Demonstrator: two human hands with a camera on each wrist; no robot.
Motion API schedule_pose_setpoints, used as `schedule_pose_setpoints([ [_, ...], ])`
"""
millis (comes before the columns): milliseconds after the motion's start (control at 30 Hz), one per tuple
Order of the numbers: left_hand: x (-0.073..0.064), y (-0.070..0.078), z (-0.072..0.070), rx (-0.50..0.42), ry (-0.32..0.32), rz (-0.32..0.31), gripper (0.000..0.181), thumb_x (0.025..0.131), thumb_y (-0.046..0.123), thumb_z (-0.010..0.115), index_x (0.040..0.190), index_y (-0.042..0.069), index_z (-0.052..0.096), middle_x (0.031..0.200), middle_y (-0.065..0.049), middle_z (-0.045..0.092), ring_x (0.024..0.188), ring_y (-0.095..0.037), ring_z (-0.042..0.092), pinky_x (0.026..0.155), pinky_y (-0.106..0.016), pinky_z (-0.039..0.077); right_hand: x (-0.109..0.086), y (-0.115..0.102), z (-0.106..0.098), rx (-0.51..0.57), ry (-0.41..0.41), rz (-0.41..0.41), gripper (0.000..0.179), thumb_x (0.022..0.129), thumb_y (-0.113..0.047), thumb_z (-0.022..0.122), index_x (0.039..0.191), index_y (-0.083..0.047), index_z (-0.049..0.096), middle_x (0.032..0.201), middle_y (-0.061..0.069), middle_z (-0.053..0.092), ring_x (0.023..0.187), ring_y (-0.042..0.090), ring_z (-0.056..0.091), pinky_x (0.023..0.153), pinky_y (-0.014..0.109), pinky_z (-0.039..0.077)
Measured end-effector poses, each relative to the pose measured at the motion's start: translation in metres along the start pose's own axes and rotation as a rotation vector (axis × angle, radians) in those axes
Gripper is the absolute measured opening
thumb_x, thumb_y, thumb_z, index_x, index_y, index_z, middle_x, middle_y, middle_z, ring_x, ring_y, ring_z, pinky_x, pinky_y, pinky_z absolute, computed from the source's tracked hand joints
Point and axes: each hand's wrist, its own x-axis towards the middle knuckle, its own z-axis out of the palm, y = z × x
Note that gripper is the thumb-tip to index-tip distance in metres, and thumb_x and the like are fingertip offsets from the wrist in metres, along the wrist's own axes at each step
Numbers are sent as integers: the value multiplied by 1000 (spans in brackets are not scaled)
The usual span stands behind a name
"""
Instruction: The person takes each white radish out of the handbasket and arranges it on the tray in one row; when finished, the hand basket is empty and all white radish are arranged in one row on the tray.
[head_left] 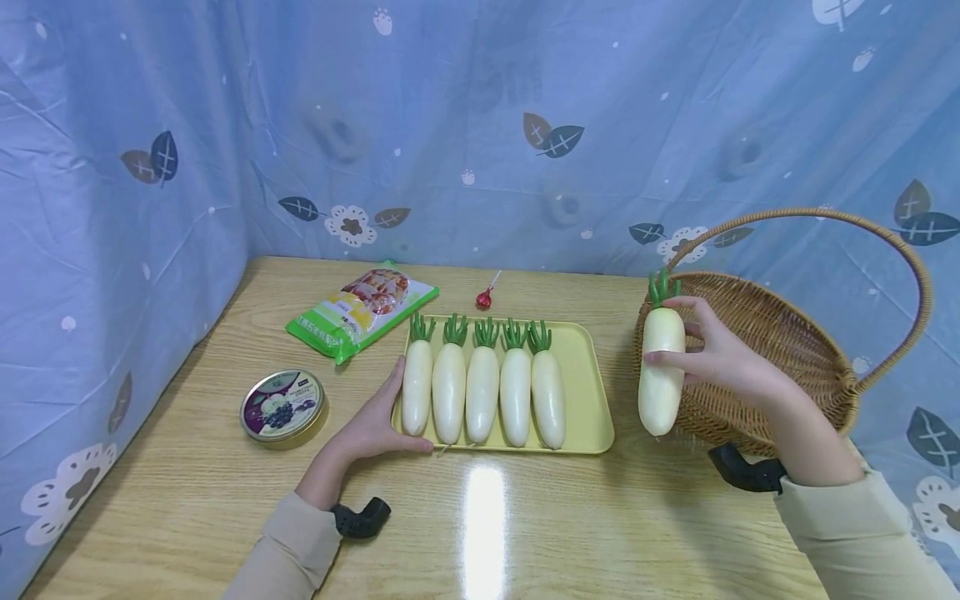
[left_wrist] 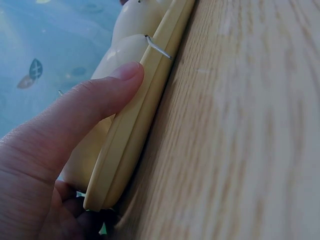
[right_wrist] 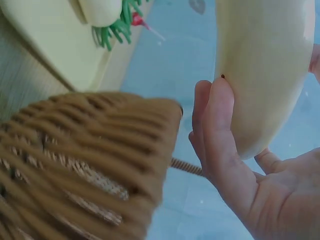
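My right hand (head_left: pixel 716 354) grips a white radish (head_left: pixel 662 400) with a green leafy top, thumb on one side and fingers on the other. It holds the radish upright, leaves away from me, beside the near-left side of a wicker basket (head_left: pixel 787 333). In the right wrist view, fingers wrap the pale radish (right_wrist: pixel 265 65) beside the woven wall. Several more white radishes (head_left: pixel 482 396) lie side by side on a yellow tray (head_left: pixel 588 383). At the tray's near-left corner, my left hand (head_left: pixel 371 425) holds the edge, its thumb along the front rim (left_wrist: pixel 117 150).
A green and white food packet (head_left: pixel 363 310) lies behind the tray on the left. Nearer me is a round tin (head_left: pixel 282 406) with grapes on its lid. Behind the tray lies a red lollipop (head_left: pixel 484 297). The basket's tall handle (head_left: pixel 817 213) arches at the right; a blue curtain (head_left: pixel 465 150) surrounds the table.
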Motion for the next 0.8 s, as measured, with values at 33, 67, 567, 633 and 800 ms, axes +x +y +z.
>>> schedule_pose_setpoints([
  [33, -1, 4, -1, -1, -3, -2, 126, 60, 17, 86, 144, -2, -5, 150, -22, -3, 137, -34, 1, 109, -50, 7, 0, -1, 2, 5, -3, -4, 81, 87, -16, 63, 140, -10, 3, 136, 39, 13, 112, 55, 40, 72, 48, 52],
  [67, -1, 6, -1, 1, -4, -4, 125, 60, 17, 86, 144, -2, -5, 150, -22, -3, 137, -34, 2, 109, -50, 7, 1, -2, 3, 5, -8, -7, 81, 87, -16, 63, 140, -9, 2, 136, 38, 13, 113, 55, 39, 72, 48, 52],
  [567, -2, 9, -2, 6, -7, -9, 125, 61, 17, 86, 144, -2, -5, 150, -22, -2, 137, -34, 2, 109, -50, 8, 11, -9, 22, -6, -33, -32, 82, 84, -20, 66, 140, -12, 7, 137, 34, 18, 117, 51, 38, 74, 46, 51],
  [633, -3, 9, -2, 7, -7, -10, 124, 61, 17, 86, 144, -2, -5, 150, -22, -2, 137, -34, 2, 109, -50, 8, 12, -10, 25, 8, -37, -35, 80, 84, -19, 66, 140, -12, 8, 137, 33, 18, 117, 51, 38, 74, 46, 51],
  [800, -3, 9, -2, 6, -10, -13, 125, 61, 18, 86, 144, -1, -6, 150, -21, -2, 137, -33, 2, 109, -49, 8, 17, -9, 32, 27, -56, -48, 76, 84, -18, 66, 139, -12, 12, 134, 32, 24, 113, 47, 44, 75, 45, 51],
])
